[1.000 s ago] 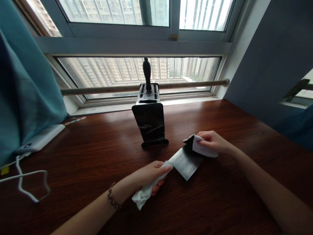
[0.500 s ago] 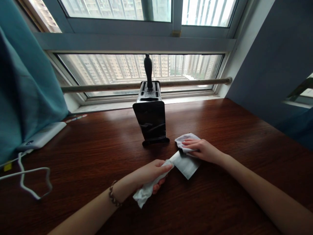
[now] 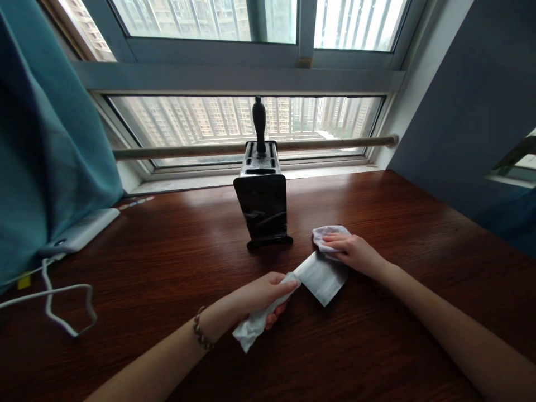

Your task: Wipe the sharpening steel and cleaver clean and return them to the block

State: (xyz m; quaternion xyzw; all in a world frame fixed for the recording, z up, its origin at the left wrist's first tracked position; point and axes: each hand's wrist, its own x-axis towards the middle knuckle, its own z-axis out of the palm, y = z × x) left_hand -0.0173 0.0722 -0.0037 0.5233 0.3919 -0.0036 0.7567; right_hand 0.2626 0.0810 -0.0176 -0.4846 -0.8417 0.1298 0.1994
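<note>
The left hand [image 3: 268,293] clamps the wrapped handle [image 3: 252,329] of a cleaver [image 3: 322,282] near a knife block [image 3: 263,206] as the right hand [image 3: 358,254], its grip unclear, flattens a cloth [image 3: 325,233], folded back a second ago, over the cleaver's far edge.

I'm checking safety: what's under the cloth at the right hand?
The blade disappears under the near edge of the cloth; the part covered there cannot be seen.

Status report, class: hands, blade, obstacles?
Left hand: gripping white wrapping. Right hand: on pale cloth. Blade: partly covered by cloth. Knife block: standing beyond, apart from both hands.
</note>
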